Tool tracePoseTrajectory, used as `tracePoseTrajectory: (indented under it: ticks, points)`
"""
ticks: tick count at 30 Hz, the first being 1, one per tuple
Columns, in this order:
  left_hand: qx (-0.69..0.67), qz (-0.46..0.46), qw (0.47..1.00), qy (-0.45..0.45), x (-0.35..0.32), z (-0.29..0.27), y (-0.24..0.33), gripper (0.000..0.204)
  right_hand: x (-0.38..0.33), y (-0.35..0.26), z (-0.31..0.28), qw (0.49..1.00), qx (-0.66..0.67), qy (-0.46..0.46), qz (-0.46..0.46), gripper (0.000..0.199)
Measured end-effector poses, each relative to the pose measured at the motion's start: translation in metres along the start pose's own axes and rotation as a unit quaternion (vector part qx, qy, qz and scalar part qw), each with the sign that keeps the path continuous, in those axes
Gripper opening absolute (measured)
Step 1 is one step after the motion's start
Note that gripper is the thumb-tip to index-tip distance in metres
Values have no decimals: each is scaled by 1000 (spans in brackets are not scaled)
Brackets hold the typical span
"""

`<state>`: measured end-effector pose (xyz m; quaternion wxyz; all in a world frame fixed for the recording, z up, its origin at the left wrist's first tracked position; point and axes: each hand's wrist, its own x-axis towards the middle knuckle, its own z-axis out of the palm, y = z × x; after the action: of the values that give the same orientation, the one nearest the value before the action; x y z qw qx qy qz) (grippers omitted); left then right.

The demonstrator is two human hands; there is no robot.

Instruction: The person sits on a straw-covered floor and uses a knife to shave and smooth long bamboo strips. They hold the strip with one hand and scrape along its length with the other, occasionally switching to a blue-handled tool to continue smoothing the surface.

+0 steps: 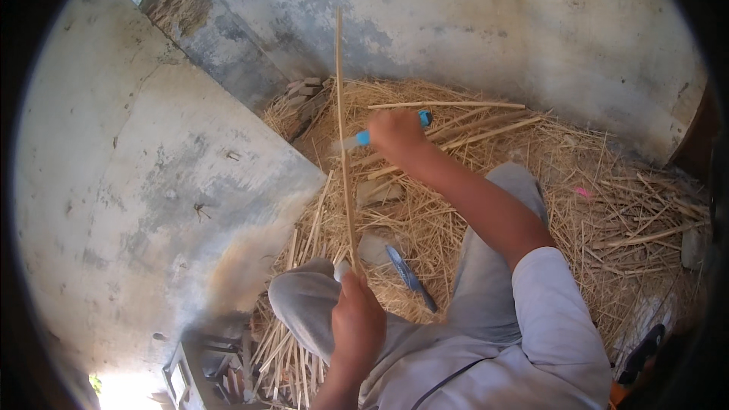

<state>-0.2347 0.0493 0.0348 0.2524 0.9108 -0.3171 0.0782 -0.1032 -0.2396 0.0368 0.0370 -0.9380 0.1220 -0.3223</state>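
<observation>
Now L hand grip closed on upright bamboo strip; R hand grips blue-handled knife against it

Straw and shavings cover the floor by a stained grey wall, with loose bricks in the corner.
</observation>
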Motion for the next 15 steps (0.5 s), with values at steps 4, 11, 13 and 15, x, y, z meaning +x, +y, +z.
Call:
tracePoseTrajectory:
  ticks: [4,11,13,15]
  points:
    - [-2,33,999,-16,-13,4,-4,20,13,18,0,998,-6,-13,60,10]
    - [41,-27,995,-86,-33,-11,-4,21,38,60,14,992,-18,-9,128,9]
    - [59,-23,994,-94,-46,-16,-11,20,43,70,19,992,-23,-19,122,11]
    - [74,23,996,-43,-56,-17,-32,18,48,77,17,989,-27,-30,142,13]
